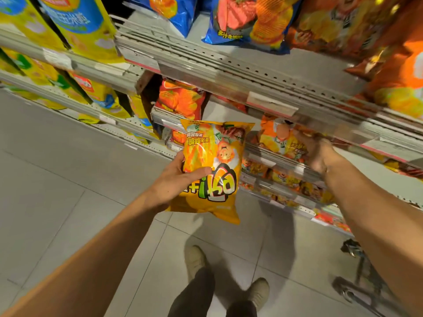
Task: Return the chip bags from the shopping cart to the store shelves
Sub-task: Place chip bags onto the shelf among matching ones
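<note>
From the head camera, the view looks down along both bare forearms toward store shelves and a grey tiled floor. The left hand grips a yellow-orange chip bag by its left edge, thumb curled across the front and fingers behind it. The bag is held in the air in front of the shelves, its print upside down to the camera, touching no shelf.

The right hand reaches in under the edge of a middle shelf, fingers spread against an orange chip bag on the shelf. The hand is blurred, so whether it grips that bag or only touches it cannot be told.

Above, blue chip bags stand on the upper shelf, and tall yellow bags hang at the left. More orange bags sit lower, behind the held bag.

At the bottom, the person's two tan shoes stand on the tiles. Part of a dark metal frame, possibly the cart, shows at lower right.
</note>
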Available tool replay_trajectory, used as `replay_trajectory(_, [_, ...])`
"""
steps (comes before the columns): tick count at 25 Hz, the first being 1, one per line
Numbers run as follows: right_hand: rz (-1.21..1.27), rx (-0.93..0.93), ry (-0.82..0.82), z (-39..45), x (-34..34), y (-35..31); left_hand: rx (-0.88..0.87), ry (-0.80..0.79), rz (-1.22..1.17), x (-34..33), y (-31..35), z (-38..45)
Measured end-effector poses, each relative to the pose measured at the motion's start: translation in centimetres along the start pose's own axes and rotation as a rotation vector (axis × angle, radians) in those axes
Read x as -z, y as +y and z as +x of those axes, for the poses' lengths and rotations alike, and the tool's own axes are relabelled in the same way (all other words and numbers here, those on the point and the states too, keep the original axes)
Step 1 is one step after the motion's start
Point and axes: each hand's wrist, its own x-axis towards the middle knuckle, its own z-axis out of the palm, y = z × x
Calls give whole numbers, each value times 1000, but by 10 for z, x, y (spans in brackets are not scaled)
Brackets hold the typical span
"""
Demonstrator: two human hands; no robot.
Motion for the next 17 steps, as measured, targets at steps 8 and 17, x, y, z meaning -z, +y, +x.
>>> replay_trajectory(8, [-166,171,196,11,3,14,-16,-45,43,-16,0,6])
replay_trajectory(17, [-354,408,310,-16,63,38,4,-56,-16,-88,-10,13])
